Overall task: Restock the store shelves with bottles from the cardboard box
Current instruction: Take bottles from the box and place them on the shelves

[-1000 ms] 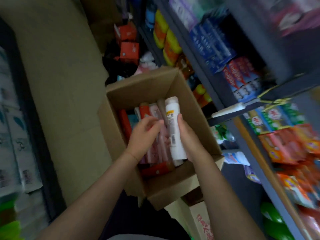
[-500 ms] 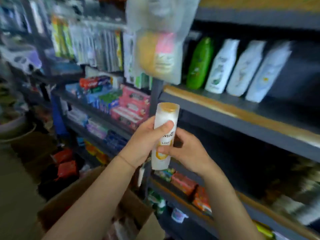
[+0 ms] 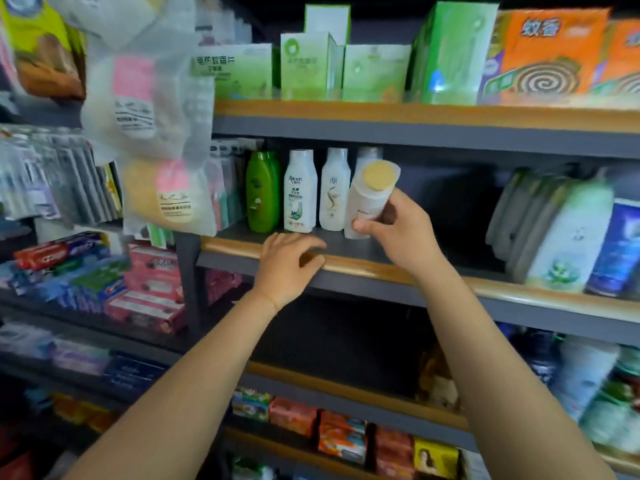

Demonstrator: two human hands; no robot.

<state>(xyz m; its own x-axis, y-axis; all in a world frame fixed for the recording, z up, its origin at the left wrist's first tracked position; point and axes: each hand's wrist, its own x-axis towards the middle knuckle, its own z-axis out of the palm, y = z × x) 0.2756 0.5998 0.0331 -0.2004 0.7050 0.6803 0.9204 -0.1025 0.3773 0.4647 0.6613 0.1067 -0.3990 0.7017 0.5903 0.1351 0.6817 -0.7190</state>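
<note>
My right hand (image 3: 398, 230) grips a white shampoo bottle (image 3: 369, 199) with a gold cap, tilted toward me over the middle shelf (image 3: 381, 268). It hangs just right of a row of standing bottles: a green bottle (image 3: 262, 192) and two white bottles (image 3: 300, 192) (image 3: 334, 190), with another white one partly hidden behind the held bottle. My left hand (image 3: 287, 265) rests on the shelf's wooden front lip, fingers curled over it, holding nothing. The cardboard box is out of view.
To the right of the held bottle the shelf is dark and bare up to leaning white and blue packs (image 3: 568, 233). Plastic bags (image 3: 156, 140) hang at the left. Green and orange boxes (image 3: 450, 53) fill the shelf above; soap boxes (image 3: 343, 434) sit below.
The view swung up from the box to the shelves. My left hand let go of the bottle and dropped to the shelf edge; my right hand carried the bottle up to the bottle row.
</note>
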